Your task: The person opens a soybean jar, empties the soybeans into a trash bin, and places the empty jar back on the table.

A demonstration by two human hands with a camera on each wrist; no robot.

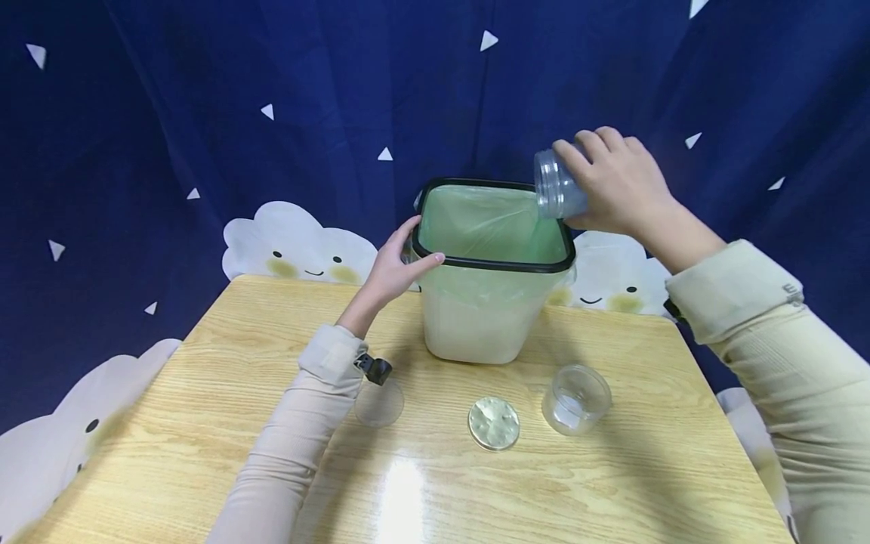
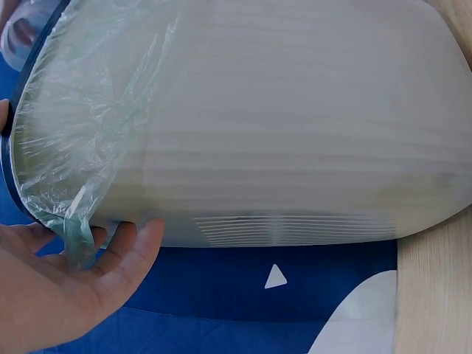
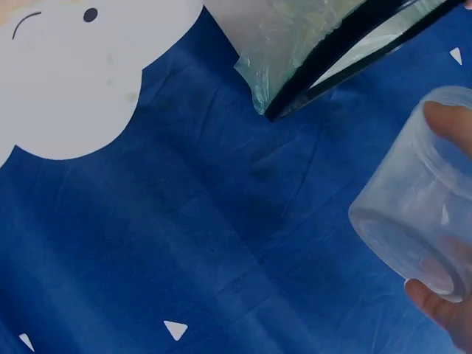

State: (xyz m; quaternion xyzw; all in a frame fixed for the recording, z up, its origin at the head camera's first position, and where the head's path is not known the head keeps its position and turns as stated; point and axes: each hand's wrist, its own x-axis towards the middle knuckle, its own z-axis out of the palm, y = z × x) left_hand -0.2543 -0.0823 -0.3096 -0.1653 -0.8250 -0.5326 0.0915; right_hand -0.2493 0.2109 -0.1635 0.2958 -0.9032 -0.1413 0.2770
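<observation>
A whitish trash bin (image 1: 469, 325) with a black rim ring and a thin green bag (image 1: 476, 219) stands at the table's back edge. My left hand (image 1: 393, 270) grips its left rim, thumb over the ring and fingers along the outside. The left wrist view shows those fingers beside a bunched bag edge (image 2: 80, 228). Over the bin's right rim, my right hand (image 1: 615, 181) holds a clear plastic jar (image 1: 560, 185) tilted sideways, mouth toward the bin's opening. In the right wrist view the jar (image 3: 402, 192) looks see-through; no contents are discernible.
A second clear jar (image 1: 576, 400), with something white at its bottom, stands front right on the wooden table (image 1: 578, 491). Left of it lies a round gold-coloured lid (image 1: 494, 424). A transparent disc (image 1: 381, 404) lies near my left sleeve. A blue curtain (image 1: 326, 91) hangs behind.
</observation>
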